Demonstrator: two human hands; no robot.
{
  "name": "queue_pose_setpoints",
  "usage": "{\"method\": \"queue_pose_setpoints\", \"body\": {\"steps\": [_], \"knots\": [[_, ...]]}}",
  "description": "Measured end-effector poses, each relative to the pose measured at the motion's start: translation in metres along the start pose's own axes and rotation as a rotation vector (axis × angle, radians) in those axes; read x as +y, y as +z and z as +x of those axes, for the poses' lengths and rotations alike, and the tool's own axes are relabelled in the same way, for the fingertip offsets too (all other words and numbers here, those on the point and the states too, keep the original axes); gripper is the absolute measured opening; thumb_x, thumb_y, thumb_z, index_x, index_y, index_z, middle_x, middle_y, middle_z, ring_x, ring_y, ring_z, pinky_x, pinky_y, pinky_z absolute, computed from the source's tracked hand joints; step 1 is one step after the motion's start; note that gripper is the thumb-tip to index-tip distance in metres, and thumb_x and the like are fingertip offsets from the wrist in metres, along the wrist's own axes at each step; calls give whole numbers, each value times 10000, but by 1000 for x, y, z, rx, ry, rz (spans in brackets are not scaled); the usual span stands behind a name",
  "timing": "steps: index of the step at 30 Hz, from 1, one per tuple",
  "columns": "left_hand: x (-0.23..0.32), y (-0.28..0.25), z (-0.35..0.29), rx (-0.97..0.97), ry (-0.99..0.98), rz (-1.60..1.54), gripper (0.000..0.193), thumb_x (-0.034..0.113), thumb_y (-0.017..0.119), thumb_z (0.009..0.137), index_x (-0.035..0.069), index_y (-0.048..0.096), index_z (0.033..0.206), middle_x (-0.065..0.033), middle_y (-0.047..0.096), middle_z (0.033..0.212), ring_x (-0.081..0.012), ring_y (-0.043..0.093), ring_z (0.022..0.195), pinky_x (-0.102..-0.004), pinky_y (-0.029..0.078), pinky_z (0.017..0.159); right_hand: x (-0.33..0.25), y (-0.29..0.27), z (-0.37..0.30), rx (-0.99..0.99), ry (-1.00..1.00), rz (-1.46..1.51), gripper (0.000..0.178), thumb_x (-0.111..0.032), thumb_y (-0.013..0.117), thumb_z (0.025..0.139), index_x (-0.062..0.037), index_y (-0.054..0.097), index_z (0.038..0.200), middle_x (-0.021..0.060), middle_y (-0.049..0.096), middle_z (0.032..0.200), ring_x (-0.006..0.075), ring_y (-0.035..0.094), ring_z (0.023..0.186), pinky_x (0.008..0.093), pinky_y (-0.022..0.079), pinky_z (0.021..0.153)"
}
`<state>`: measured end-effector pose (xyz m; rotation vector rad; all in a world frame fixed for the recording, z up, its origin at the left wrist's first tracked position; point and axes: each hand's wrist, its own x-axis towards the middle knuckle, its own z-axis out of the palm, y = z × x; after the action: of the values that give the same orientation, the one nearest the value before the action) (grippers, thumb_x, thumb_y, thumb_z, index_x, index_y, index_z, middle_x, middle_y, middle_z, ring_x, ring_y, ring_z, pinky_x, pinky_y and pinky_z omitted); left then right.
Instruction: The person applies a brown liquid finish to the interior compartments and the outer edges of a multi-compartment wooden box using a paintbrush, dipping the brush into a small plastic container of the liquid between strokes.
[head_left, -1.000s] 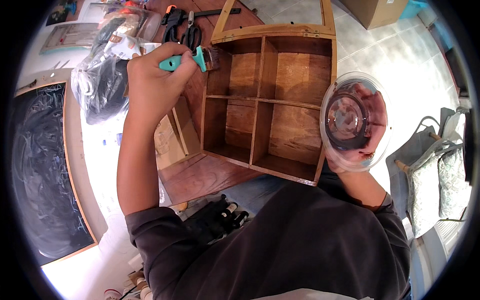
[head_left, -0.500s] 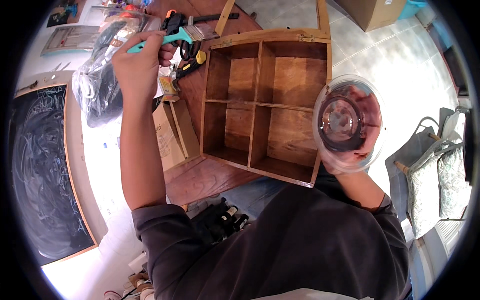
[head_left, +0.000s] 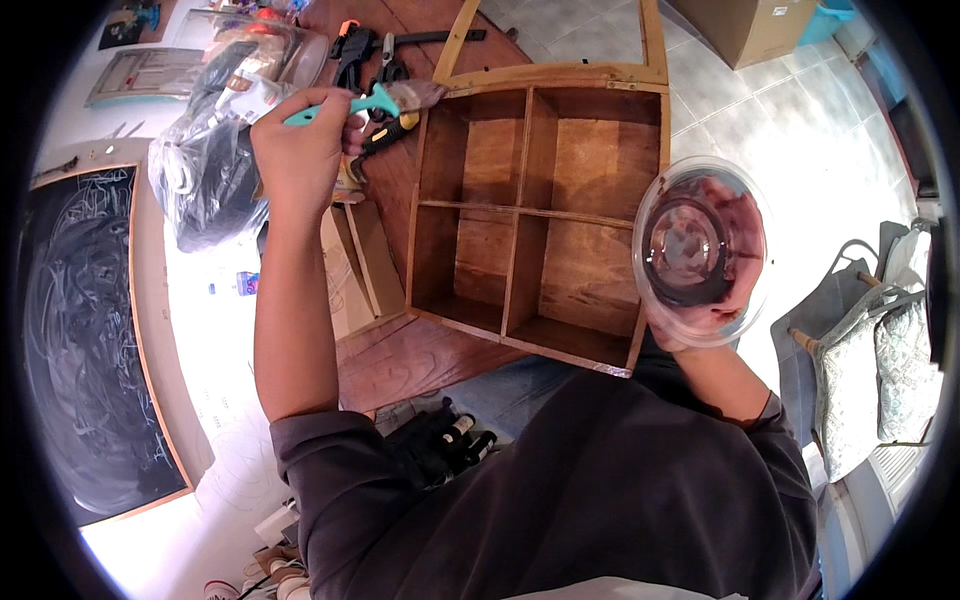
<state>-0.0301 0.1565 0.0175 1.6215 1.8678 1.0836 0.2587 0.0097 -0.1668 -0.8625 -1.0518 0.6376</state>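
A paintbrush (head_left: 374, 103) with a turquoise handle is gripped in my left hand (head_left: 300, 155), fingers closed around it. Its bristles are at the far left corner of a wooden box (head_left: 513, 230), touching or just beside it. The box has a cross divider making several compartments, and a hinged wooden frame lid (head_left: 655, 40) lies open at its far side. To the right of the box, my right hand (head_left: 672, 333) holds a clear plastic bowl (head_left: 702, 255) with dark reddish liquid in it. Most of that hand's fingers are hidden beneath the bowl.
The box rests on a reddish wooden table (head_left: 430, 352). Beyond my left hand lie a yellow-and-black handled tool (head_left: 392, 132) and a black-and-orange clamp (head_left: 350, 55). A cardboard box (head_left: 350, 265) stands left; a cushioned chair (head_left: 850, 370) stands at right.
My left hand has moved the paintbrush right and nearer, bringing the bristles down to the box's far left corner. The right hand and bowl have barely shifted.
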Motion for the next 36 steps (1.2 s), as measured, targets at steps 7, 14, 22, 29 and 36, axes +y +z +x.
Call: {"method": "queue_pose_setpoints", "body": {"steps": [7,14,22,29,36], "knots": [[-6,3,7,16,70,-176,160,49,676,924,-85,735,987,-136,716,775,-136,641,602,-248,515,560,1,-4,8,-99,-94,-34,1105,-112,977,593,11,328,1479,177,487,1426,257,606,1216,362,569,982],[-11,-7,6,30,21,-81,148,38,671,918,-79,734,982,-135,713,764,-144,652,604,-262,538,554,-1,4,6,18,-40,75,1071,-122,972,599,9,351,1461,159,521,1382,249,625,1178,346,573,961],[-11,-5,2,-12,54,-50,151,42,687,909,-79,738,984,-131,711,752,-134,652,588,-254,530,545,-14,-2,5,-104,151,-37,1055,-82,972,588,-1,368,1449,139,560,1330,242,635,1180,375,591,965],[-8,2,-5,8,82,-119,155,43,681,906,-82,733,981,-129,709,751,-140,657,590,-256,529,539,-3,4,2,-2,-28,140,1051,-98,967,614,0,358,1466,157,525,1390,263,615,1218,390,573,998],[2,10,-9,69,107,-168,150,49,696,914,-75,738,989,-130,714,756,-142,654,591,-258,533,549,2,-7,8,-164,-133,-93,1106,-166,991,576,-14,364,1474,154,497,1422,255,601,1228,378,552,1010]]}}
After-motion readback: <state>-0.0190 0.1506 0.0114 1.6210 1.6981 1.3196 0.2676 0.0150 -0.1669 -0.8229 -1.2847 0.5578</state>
